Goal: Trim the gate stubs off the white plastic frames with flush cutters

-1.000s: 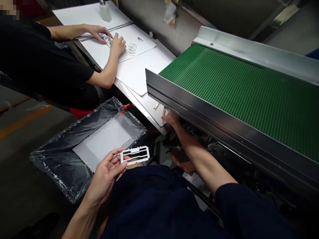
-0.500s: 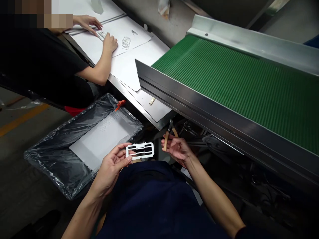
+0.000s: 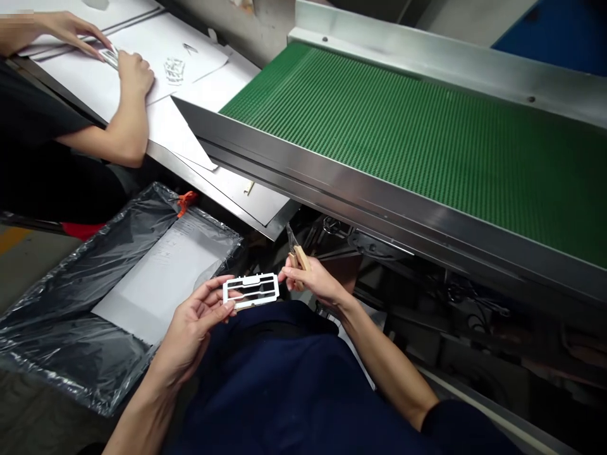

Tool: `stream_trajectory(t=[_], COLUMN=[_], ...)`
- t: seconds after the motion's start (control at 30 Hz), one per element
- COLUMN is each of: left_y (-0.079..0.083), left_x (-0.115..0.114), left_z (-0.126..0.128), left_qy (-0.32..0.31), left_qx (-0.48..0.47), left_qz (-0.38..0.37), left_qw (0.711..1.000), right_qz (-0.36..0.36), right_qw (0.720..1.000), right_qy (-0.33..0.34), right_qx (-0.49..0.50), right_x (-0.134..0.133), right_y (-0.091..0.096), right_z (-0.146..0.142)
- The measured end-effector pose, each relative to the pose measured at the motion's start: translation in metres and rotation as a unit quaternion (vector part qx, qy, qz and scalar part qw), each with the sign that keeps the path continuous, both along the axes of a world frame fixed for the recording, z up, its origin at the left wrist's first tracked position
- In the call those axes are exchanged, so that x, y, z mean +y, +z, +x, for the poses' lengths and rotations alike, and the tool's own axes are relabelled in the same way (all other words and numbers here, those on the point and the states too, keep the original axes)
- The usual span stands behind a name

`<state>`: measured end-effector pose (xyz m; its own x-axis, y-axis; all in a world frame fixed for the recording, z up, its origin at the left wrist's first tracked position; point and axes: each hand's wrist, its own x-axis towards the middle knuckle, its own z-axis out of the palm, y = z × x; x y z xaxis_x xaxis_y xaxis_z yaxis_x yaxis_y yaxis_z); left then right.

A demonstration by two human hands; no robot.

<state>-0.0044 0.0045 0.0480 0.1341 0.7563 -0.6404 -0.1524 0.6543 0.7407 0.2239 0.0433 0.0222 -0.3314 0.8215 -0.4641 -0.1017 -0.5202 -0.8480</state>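
Between the thumb and fingers of my left hand (image 3: 196,319) is a white plastic frame (image 3: 251,280), pinched at its left end. It is a flat rectangle with thin bars running across its open middle. My right hand (image 3: 310,278) grips a pair of nippers (image 3: 300,256) with tan handles, their jaws pointing up and away. My right fingertips are at the frame's right end; whether they touch it I cannot tell. Both hands are above my lap, over dark blue clothing.
A green ribbed conveyor belt (image 3: 379,139) with metal side rails runs along the right. Left of me stands a bin lined with black plastic (image 3: 57,335), holding a white sheet (image 3: 147,284). A co-worker's hands (image 3: 135,72) work at the white-covered table (image 3: 184,133).
My right hand has moved in toward the white frame, and its fingers have closed round the nippers, bringing the handles together. The view has turned to the right.
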Motion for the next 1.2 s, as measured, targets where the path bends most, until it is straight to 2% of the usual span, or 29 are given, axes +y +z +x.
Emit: stream_trajectory(t=[0.3, 0.57, 0.73, 0.83, 0.97, 1.2], left_y=[-0.002, -0.002, -0.003, -0.002, 0.000, -0.009], left_x=[-0.005, -0.005, -0.004, -0.003, -0.002, 0.001], left_z=[0.005, 0.009, 0.010, 0.011, 0.008, 0.000], left_qy=[-0.013, -0.027, -0.033, -0.028, -0.018, -0.070], left_qx=[-0.010, -0.006, -0.004, -0.009, -0.016, 0.074], left_qz=[0.002, 0.006, 0.004, -0.004, -0.018, 0.003], left_qw=[1.000, 1.000, 0.999, 1.000, 1.000, 0.995], right_qz=[-0.002, -0.007, 0.019, 0.041, 0.058, 0.068], right_qw=[1.000, 0.999, 1.000, 0.998, 0.997, 0.996], right_qy=[0.002, -0.027, 0.001, -0.013, -0.037, -0.029], right_qx=[0.016, 0.045, -0.008, -0.042, -0.040, -0.055], right_x=[-0.002, 0.001, -0.003, -0.007, -0.011, -0.013], right_y=[0.001, -0.002, 0.002, 0.005, 0.005, 0.001], right_z=[-0.007, -0.006, -0.005, -0.007, -0.008, -0.008])
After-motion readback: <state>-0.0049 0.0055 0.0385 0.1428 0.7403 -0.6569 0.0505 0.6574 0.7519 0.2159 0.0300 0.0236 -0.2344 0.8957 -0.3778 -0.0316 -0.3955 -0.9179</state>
